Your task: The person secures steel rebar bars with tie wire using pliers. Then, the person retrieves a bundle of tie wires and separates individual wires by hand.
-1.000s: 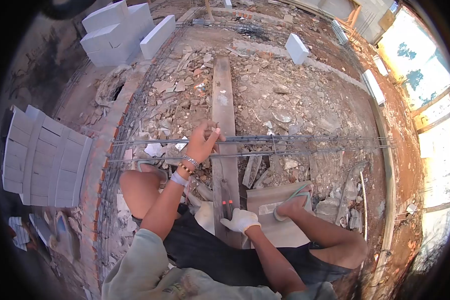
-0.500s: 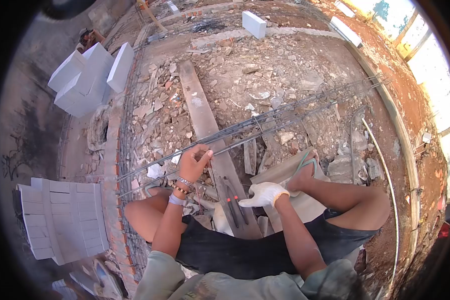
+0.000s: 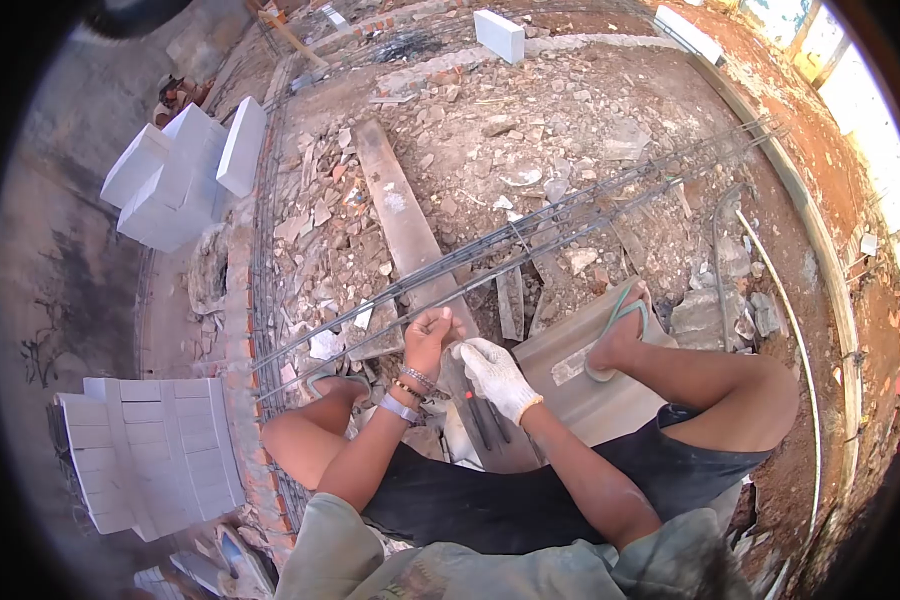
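Note:
My left hand (image 3: 432, 338), bare with bracelets at the wrist, is closed just below the steel reinforcing bars (image 3: 545, 222). Its fingers are bent toward the other hand; anything thin between them is too small to make out. My right hand (image 3: 495, 378), in a white knitted glove, is close beside it with the fingers drawn together. What the glove holds, if anything, is hidden. Below the glove, pincers (image 3: 488, 425) with dark handles and red marks lie on a wooden plank (image 3: 395, 200), partly covered by the right hand.
White blocks (image 3: 175, 180) stand at the upper left, and a stack of them (image 3: 155, 455) is at the lower left. Rubble (image 3: 570, 120) covers the ground ahead. A long timber (image 3: 810, 260) edges the right side, near a pale thin pole (image 3: 795, 350). My sandalled feet flank the plank.
My right hand has moved up and left from the pincers to beside my left hand. My left hand has come off the bars and shifted slightly down and right. The view has shifted a little.

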